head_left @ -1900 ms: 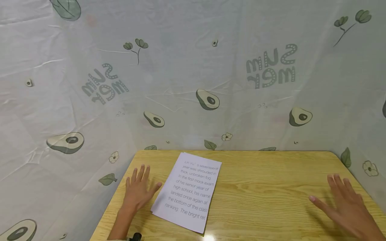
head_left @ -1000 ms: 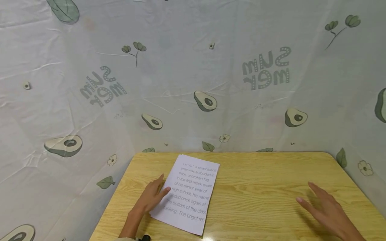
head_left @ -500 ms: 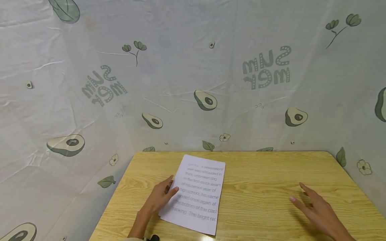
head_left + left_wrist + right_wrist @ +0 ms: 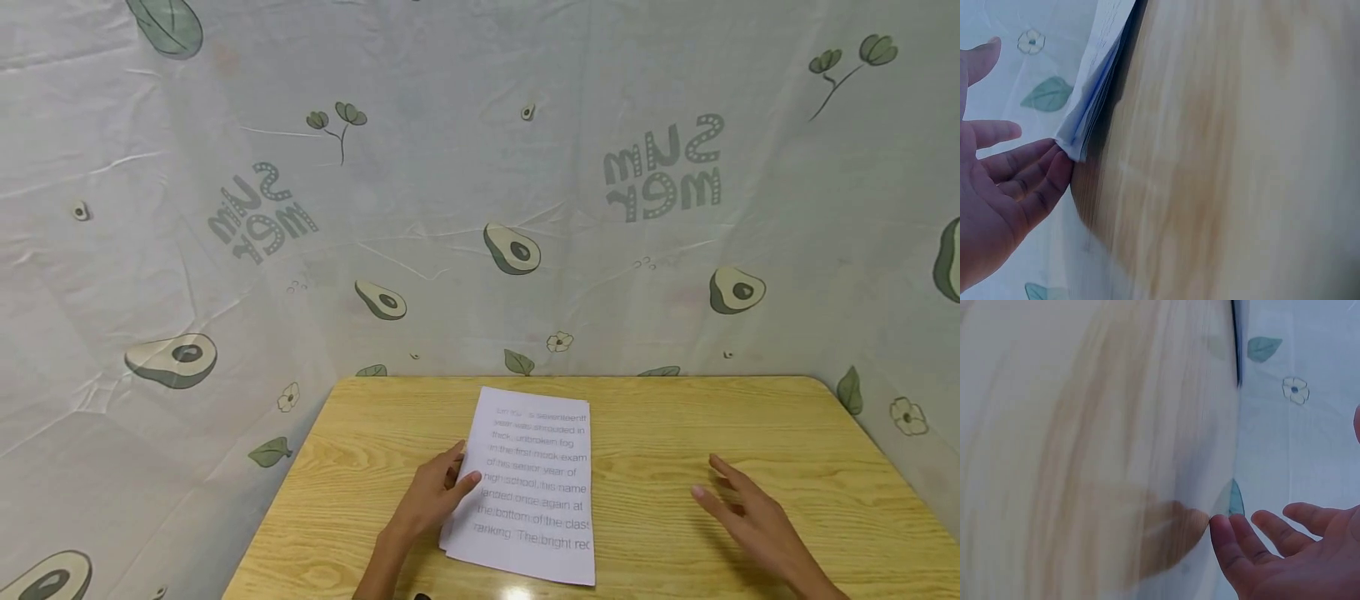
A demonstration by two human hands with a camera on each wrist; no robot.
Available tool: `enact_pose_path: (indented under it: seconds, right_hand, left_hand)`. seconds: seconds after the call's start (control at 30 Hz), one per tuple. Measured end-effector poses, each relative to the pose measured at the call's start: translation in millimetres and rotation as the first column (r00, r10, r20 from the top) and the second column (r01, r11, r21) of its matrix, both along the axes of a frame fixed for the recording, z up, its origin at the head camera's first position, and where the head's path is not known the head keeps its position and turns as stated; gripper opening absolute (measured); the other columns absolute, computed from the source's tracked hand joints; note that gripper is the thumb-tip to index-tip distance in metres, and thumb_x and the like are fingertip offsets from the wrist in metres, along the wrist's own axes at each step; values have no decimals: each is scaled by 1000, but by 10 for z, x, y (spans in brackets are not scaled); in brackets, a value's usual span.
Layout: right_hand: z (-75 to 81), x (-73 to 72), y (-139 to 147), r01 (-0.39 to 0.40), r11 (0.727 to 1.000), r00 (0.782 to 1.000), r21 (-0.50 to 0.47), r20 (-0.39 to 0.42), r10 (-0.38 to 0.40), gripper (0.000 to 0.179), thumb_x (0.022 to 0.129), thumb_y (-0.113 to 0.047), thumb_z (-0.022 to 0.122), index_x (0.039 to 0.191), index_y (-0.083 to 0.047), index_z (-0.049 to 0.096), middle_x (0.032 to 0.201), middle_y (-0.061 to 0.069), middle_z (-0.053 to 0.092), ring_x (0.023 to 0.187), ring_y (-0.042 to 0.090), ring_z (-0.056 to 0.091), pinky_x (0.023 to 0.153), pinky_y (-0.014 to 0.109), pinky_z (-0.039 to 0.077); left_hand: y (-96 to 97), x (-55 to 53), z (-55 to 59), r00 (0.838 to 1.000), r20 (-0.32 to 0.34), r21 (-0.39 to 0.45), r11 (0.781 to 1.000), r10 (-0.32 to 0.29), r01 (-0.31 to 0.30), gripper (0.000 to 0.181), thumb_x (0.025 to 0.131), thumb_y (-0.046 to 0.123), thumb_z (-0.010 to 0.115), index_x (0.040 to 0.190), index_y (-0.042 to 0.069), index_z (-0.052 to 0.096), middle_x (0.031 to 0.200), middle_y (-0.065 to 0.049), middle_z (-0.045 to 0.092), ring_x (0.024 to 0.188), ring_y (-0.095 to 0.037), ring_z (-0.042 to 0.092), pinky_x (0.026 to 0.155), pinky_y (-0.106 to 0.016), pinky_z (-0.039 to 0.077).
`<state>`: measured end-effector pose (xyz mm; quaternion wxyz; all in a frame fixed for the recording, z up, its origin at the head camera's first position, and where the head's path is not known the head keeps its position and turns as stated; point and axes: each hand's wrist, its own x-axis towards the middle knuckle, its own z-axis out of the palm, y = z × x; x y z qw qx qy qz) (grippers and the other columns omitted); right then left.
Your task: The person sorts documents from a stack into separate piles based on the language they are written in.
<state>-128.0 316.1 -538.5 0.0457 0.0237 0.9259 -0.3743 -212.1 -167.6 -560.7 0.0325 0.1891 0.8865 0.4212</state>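
A stack of white printed paper (image 4: 536, 492) lies on the wooden table, left of its middle, with large lines of text on the top sheet. My left hand (image 4: 435, 500) is at the stack's left edge. In the left wrist view, the lower fingertips of the left hand (image 4: 1007, 181) touch the edge of the paper stack (image 4: 1088, 106), while the thumb stands apart from it. To the right of the stack, my right hand (image 4: 750, 521) hovers low with relaxed fingers and holds nothing. The right wrist view has the right hand (image 4: 1279, 550) near the table surface.
The light wooden table (image 4: 720, 425) has rounded far corners. A pale curtain (image 4: 450, 167) printed with avocados, leaves and flowers hangs behind the table and along both sides.
My left hand has come to the paper stack's left edge, and the stack has slid right and turned straighter. My right hand has moved left, towards the stack.
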Motion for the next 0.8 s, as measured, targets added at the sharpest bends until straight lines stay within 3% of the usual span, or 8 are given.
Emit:
enact_pose_path:
  seconds: [0.13, 0.33, 0.8]
  right_hand:
    - [-15, -16, -134, -8, 999, 999, -46, -38, 6, 81, 113, -48, 49, 167, 7, 23, 166, 40, 32, 141, 60, 49, 101, 63, 56]
    - [-22, -53, -354, -12, 996, 993, -87, -114, 2, 73, 112, -41, 56, 164, 5, 33, 161, 37, 43, 136, 57, 56, 99, 65, 57]
    - [-36, -145, -703, -17, 987, 995, -158, -100, 1, 68, 109, -39, 63, 158, 5, 47, 155, 30, 56, 132, 46, 64, 103, 59, 57]
  left_hand:
    - [122, 23, 3, 1000, -7, 7, 1000, -14, 14, 76, 107, 46, 64, 163, 1, 42, 136, -18, 69, 96, -13, 69, 73, -23, 57]
    - [294, 57, 17, 999, -37, -30, 999, 14, -15, 76, 105, 47, 66, 160, -1, 46, 132, -19, 70, 97, -16, 68, 76, -25, 55]
    - [605, 90, 23, 998, -11, -20, 998, 61, -62, 76, 104, 51, 67, 157, -1, 51, 126, -15, 72, 99, -16, 66, 78, -27, 55]
